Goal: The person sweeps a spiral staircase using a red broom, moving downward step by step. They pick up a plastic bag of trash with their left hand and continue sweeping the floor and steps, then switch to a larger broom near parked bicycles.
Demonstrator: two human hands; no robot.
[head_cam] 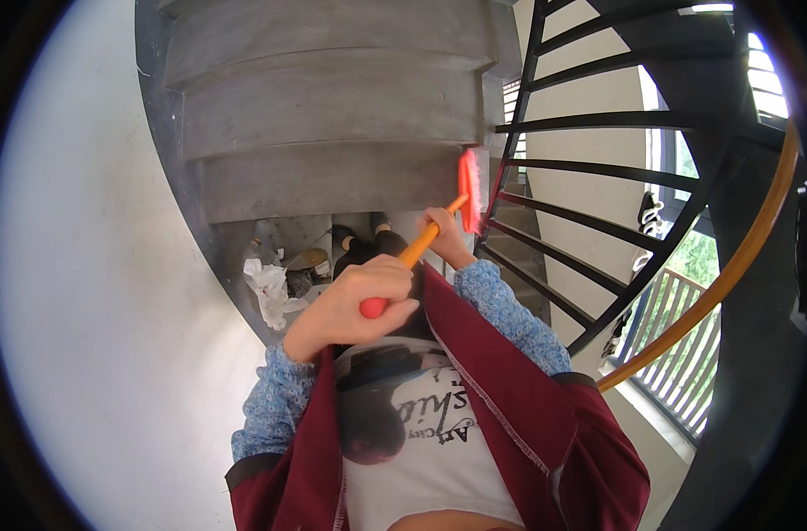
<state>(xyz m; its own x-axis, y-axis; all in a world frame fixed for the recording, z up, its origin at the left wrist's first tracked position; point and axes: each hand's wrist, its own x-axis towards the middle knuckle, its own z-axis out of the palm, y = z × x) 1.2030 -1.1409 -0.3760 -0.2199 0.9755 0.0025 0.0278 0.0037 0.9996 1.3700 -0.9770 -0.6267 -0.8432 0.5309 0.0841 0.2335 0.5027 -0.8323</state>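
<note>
Both my hands grip one broom, whose orange handle (419,245) slants up to the right across my body. My left hand (354,299) is closed around the handle's top, where a red end cap pokes out below the fingers. Further along, my right hand (445,233) wraps the handle close to the broom head. That red broom head (468,191) with pinkish bristles is slightly blurred. It appears beside the right end of a grey stair step (324,179), near the railing; whether the bristles touch anything, I cannot tell.
Black metal railing bars (596,123) and a curved wooden handrail (729,285) run along the right. A white wall (78,265) bounds the left. Crumpled white litter (267,287) and a grey clump (300,283) lie left of my dark shoes (344,235). More stairs (519,265) descend beyond the railing.
</note>
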